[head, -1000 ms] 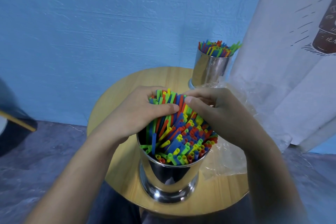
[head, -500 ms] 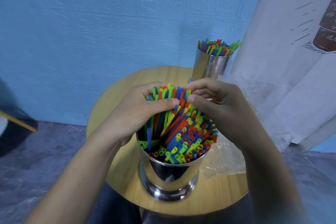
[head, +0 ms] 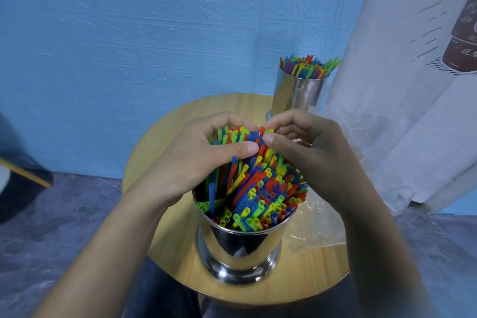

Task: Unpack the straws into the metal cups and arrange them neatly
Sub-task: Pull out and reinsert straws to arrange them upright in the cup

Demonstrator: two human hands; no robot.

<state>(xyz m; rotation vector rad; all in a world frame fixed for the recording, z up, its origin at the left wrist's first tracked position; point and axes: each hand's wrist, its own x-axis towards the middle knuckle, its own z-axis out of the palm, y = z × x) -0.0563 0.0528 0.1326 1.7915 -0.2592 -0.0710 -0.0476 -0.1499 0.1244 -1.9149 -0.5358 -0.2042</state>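
looks well along. stood in the near metal cup (head: 240,248), a polished steel cylinder with a flared foot: a dense load of straws (head: 260,196), thin plastic tubes in red, blue, yellow and green, open ends up. leaning and crossed toward that cup's left side, with a dark gap at its left wall, so not yet neat. holding a raised bunch over the cup's far rim with the left hand (head: 196,160), fingers and thumb curled round it. pinching the same bunch's tips from the cup's right with the right hand (head: 315,160). behind and right of the near cup, seemingly finished: far metal cup (head: 296,95), shiny, filled fairly level. just right of the near cup, crinkled and apparently emptied: clear plastic wrapper (head: 317,230). beneath it, smooth-grained round wooden table (head: 175,261). probably left: straightening, settling, levelling.
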